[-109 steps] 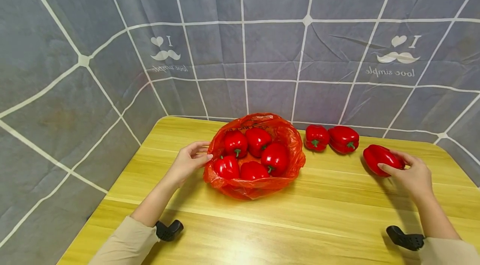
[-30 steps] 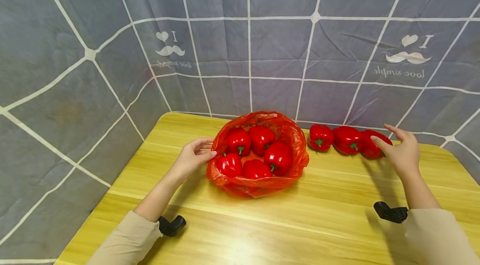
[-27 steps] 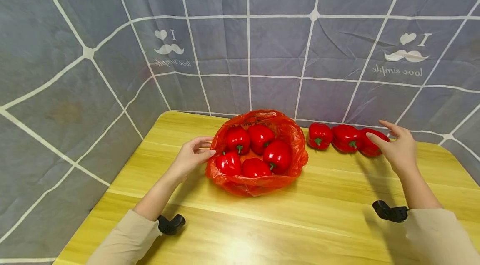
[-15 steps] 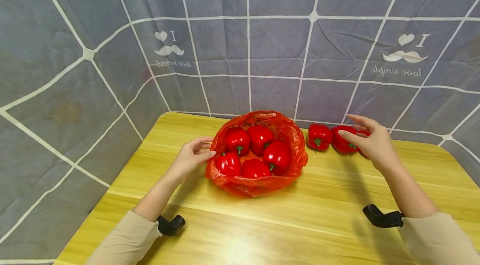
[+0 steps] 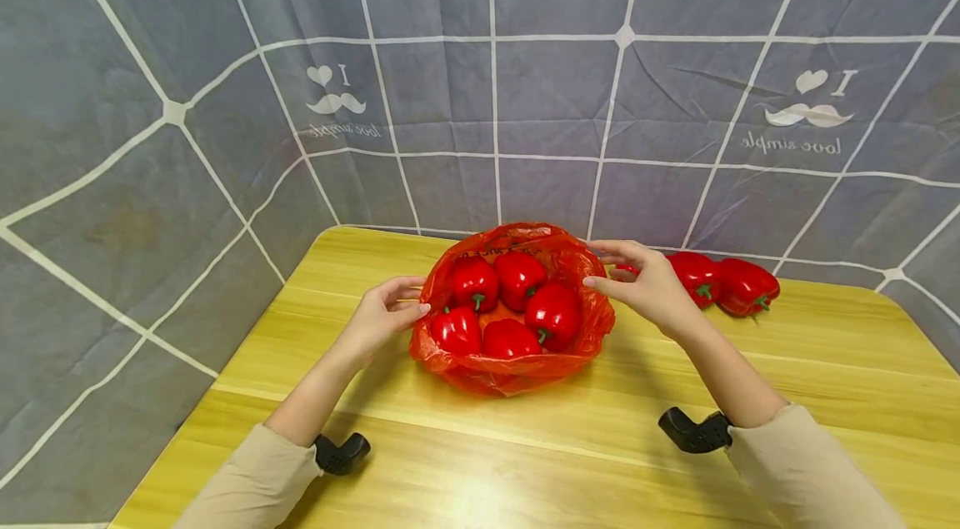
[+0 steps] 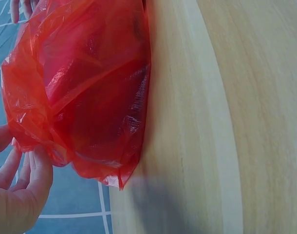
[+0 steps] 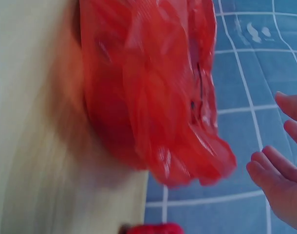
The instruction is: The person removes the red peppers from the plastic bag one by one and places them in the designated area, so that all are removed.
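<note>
A red plastic bag (image 5: 498,383) stands open at the top, with several glossy red bell peppers (image 5: 552,314) lying inside. At its left rim, my left hand (image 5: 377,318) pinches the film between thumb and fingers; the left wrist view shows this hand (image 6: 19,195) right at the gathered edge of the bag (image 6: 90,92). My right hand (image 5: 651,283) is beside the right rim with thumb and fingers spread and nothing in it. In the right wrist view a gap shows between that hand (image 7: 282,183) and the bag (image 7: 143,92).
To the right of the bag, a bell pepper (image 5: 748,287) and another pepper (image 5: 693,275) lie in a row along the back; a third is mostly hidden behind my right hand. A grey checked curtain (image 5: 547,96) rises behind the wooden table (image 5: 450,462).
My right hand set a pepper at the right end of the row, let go of it and moved left to the bag's right rim. My left hand kept its place.
</note>
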A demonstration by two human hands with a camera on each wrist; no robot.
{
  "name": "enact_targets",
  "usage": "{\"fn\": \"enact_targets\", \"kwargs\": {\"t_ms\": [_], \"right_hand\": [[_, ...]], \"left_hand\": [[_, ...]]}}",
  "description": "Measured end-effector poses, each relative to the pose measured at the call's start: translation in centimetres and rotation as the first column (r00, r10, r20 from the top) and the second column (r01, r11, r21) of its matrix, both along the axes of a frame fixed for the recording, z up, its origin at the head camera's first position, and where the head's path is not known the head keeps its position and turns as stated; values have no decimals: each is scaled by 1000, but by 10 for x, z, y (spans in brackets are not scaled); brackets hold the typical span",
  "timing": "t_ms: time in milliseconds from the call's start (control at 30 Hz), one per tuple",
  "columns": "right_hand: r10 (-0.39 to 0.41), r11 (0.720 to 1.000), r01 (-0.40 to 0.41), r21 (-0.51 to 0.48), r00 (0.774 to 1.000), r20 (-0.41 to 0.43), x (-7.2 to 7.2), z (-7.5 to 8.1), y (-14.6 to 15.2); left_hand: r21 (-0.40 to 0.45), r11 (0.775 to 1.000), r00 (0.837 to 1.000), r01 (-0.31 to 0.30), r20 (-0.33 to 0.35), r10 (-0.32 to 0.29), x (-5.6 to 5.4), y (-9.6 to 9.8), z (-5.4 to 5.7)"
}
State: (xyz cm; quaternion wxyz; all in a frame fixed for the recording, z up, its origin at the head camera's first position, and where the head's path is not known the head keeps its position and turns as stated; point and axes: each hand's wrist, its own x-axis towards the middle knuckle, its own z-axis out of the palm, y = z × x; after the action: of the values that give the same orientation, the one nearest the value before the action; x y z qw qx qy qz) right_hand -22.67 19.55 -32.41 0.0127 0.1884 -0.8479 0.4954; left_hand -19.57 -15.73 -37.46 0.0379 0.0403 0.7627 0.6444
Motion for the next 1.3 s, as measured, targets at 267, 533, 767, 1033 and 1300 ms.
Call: {"fn": "enact_targets", "kwargs": {"t_ms": [267,533,767,1033,1300], "right_hand": [[74,997,-72,-36,995,63,-4,-16,-22],[91,995,-89,-33,994,65,-5,-24,-29],[64,998,-64,5,995,72,-6,-30,-25],[51,998,-53,30,996,77,-6,-34,-22],[32,997,-39,72,995,89,-6,-41,-19]], "left_hand": [[-4,1000,1000,-4,2,4,0,0,0],[4,1000,1000,-2,-2,2,0,1,-1],[2,1000,1000,-1,2,1,0,0,-1],[10,1000,1000,-3,-3,3,-1,1,0],[2,1000,1000,-6,1,6,-2,1,-1]]}}
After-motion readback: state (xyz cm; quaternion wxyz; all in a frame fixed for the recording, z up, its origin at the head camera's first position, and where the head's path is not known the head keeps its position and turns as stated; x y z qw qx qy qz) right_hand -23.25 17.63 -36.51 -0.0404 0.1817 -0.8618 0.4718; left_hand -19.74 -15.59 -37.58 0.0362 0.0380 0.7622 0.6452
